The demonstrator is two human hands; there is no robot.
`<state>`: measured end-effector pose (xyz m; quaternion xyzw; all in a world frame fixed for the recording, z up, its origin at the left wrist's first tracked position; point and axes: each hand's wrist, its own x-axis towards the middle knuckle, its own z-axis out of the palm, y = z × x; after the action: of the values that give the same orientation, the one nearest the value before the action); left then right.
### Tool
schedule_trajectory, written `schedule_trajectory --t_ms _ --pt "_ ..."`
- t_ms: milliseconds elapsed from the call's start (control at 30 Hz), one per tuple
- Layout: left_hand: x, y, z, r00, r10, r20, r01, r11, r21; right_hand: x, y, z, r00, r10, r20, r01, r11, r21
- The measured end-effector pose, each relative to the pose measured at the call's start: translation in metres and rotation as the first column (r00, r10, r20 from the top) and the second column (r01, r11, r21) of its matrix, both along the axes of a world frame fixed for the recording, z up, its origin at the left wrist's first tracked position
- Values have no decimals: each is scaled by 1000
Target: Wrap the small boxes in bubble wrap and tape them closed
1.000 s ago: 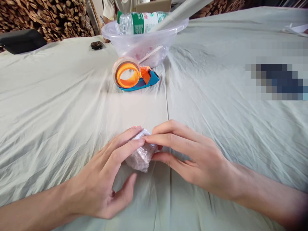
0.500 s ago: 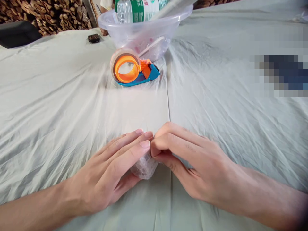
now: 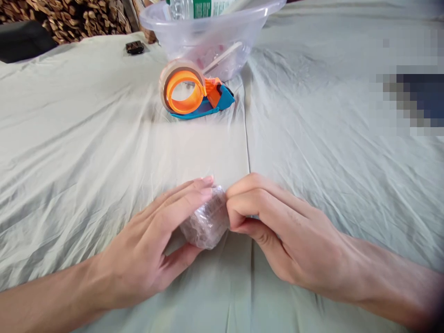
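Note:
A small lump wrapped in clear crinkled plastic [image 3: 207, 224] lies on the pale cloth between my hands. My left hand [image 3: 157, 243] cups it from the left, fingers over its top and thumb under its near side. My right hand [image 3: 274, 229] presses against its right side with the fingers curled in, their tips hidden. What is inside the wrap cannot be made out.
An orange and blue tape dispenser [image 3: 192, 91] with a roll of clear tape lies farther back. Behind it stands a clear plastic bowl [image 3: 215, 32] holding a water bottle [image 3: 194, 7]. A small dark object [image 3: 134, 46] lies at the back left. A pixelated patch sits at right.
My right fingers have curled tighter against the lump's right side. My left fingers have slid back a little, baring more of the wrap's top. The view has shifted slightly forward.

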<state>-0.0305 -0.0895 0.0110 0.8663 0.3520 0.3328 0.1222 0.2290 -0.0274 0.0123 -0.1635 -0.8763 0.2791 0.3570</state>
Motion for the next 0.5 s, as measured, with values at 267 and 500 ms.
schedule_trajectory --t_ms 267,500 --pt "-2 0 -2 997 22 69 -18 997 -70 1 -2 3 996 -53 -73 54 998 23" --pt "-4 -1 -2 994 49 97 -32 985 -167 2 -6 5 997 -55 -54 51 996 -74"
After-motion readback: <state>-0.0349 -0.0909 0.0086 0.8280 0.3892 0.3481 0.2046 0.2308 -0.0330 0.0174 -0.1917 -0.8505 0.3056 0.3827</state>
